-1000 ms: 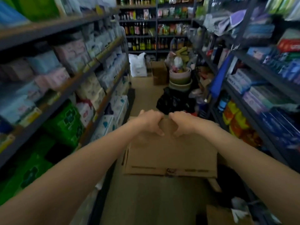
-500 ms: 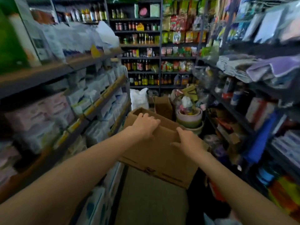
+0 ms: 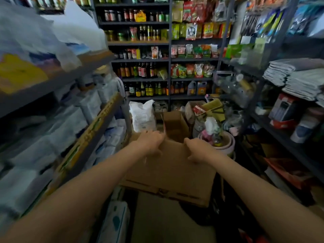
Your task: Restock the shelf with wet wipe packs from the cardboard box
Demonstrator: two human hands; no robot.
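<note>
Aisle centre, box: cardboard box held off the floor.
Left hand: curled over top edge, 11 o'clock.
Right hand: gripping top edge, 1 o'clock.

Both arms extended forward; left hand and right hand each grip the box top edge, fingers curled.

Bare forearms, left grip, right grip, sleeveless
</note>
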